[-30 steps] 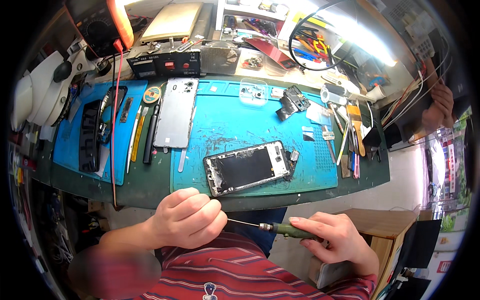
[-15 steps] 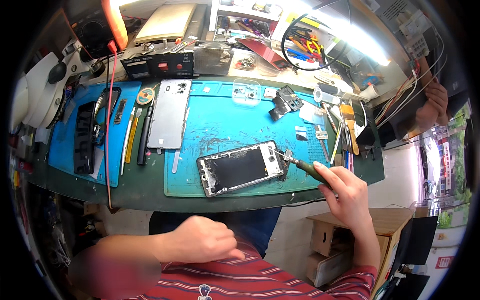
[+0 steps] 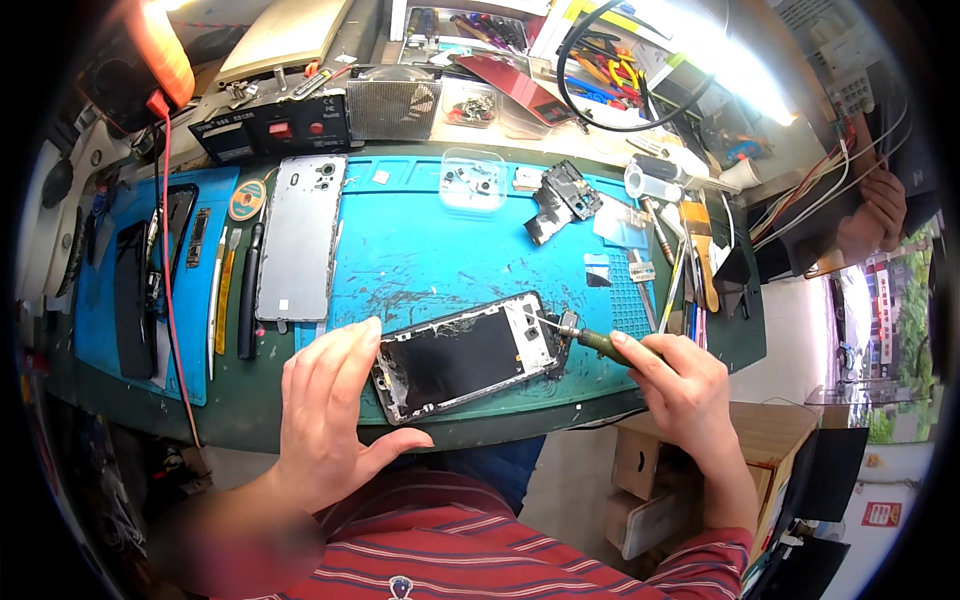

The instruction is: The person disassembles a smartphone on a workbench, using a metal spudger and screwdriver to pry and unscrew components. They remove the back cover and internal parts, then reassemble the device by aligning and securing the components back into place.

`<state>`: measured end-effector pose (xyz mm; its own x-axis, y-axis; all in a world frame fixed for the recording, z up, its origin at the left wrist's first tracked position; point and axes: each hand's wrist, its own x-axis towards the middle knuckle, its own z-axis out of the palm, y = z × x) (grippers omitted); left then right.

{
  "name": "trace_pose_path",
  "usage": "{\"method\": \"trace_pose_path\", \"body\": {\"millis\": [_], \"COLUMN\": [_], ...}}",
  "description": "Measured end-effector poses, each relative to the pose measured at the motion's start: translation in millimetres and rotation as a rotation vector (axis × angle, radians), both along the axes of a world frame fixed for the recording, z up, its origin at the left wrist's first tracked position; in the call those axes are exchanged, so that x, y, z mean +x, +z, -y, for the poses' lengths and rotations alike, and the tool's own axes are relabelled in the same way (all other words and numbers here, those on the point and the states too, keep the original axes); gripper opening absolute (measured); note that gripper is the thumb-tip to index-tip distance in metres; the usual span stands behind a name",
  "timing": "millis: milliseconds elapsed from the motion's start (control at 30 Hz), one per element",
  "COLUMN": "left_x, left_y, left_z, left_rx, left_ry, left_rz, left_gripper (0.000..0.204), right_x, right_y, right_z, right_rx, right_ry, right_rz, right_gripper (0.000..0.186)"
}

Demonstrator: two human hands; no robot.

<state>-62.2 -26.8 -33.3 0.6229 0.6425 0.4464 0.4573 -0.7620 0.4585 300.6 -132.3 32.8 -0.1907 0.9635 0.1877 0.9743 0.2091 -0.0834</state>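
An opened phone frame (image 3: 455, 358) lies at a tilt on the blue repair mat (image 3: 420, 255), its dark middle ringed by a pale, scuffed border. My right hand (image 3: 685, 388) grips a green-handled thin-tipped tool (image 3: 600, 344). The thin metal tip reaches over the frame's right end; whether it touches cannot be made out. Under the tool's neck, a small dark part sits against that end. My left hand (image 3: 325, 420) is at the frame's left end, fingers stretched out and thumb apart, holding nothing. Its fingertips are close to the frame's corner.
Left of the frame are a silver phone back cover (image 3: 300, 240), a black pen-shaped tool (image 3: 250, 290) and a red cable (image 3: 172, 300). Behind stand a clear box of small parts (image 3: 473, 180) and a black phone module (image 3: 565, 200). Brushes and tweezers (image 3: 697, 255) lie at the right.
My left hand has risen from in front of my body to the phone frame's left end, and its fingers have opened. The right hand still holds the tool at the frame's right end.
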Motion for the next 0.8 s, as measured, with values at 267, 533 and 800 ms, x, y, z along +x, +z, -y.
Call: {"method": "trace_pose_path", "body": {"millis": [267, 533, 800], "left_x": [1.8, 4.6, 52.5], "left_y": [-0.5, 7.7, -13.8], "left_z": [-1.6, 3.7, 38.3], "left_rx": [-0.044, -0.307, -1.105], "left_ry": [0.012, -0.146, -0.345], "left_rz": [-0.122, 0.275, 0.956], "left_gripper": [0.108, 0.068, 0.021], "right_x": [-7.1, -23.4, -78.0], "right_y": [-0.6, 16.6, -1.1], "right_z": [2.4, 4.8, 15.9], "right_rx": [-0.035, -0.258, -0.626], "right_ry": [-0.034, -0.064, 0.034], "right_rz": [-0.025, -0.512, -0.896], "right_gripper": [0.057, 0.062, 0.043]}}
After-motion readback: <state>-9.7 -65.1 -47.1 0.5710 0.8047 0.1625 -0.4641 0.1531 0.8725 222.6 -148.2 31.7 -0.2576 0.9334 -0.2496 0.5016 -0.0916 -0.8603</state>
